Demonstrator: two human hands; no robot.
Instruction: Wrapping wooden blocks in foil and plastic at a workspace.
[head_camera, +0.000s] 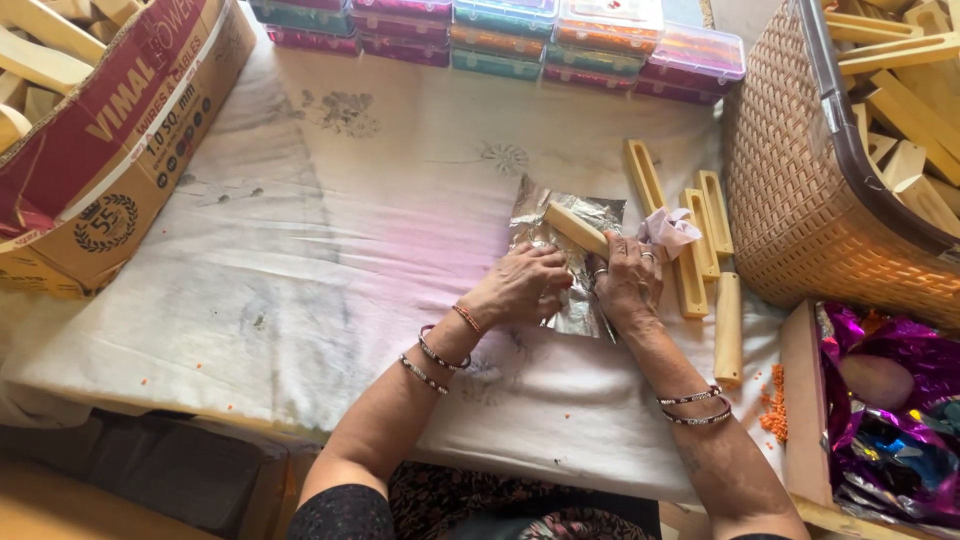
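Observation:
A sheet of silver foil (580, 215) lies crumpled on the white cloth. A pale wooden stick (574, 228) rests on it at a slant. My left hand (523, 285) presses down on the foil's near left part, fingers curled over its edge. My right hand (628, 282) grips the near end of the stick together with the foil. A small pinkish cloth scrap (668, 231) sits just beyond my right hand's fingers.
Several wooden slotted pieces (700, 240) and a round wooden handle (728, 330) lie to the right. A woven basket (790, 190) of wooden parts stands at right, a cardboard box (130, 130) at left, stacked coloured plastic boxes (500, 40) at the back, shiny wrappers (890, 430) in a tray.

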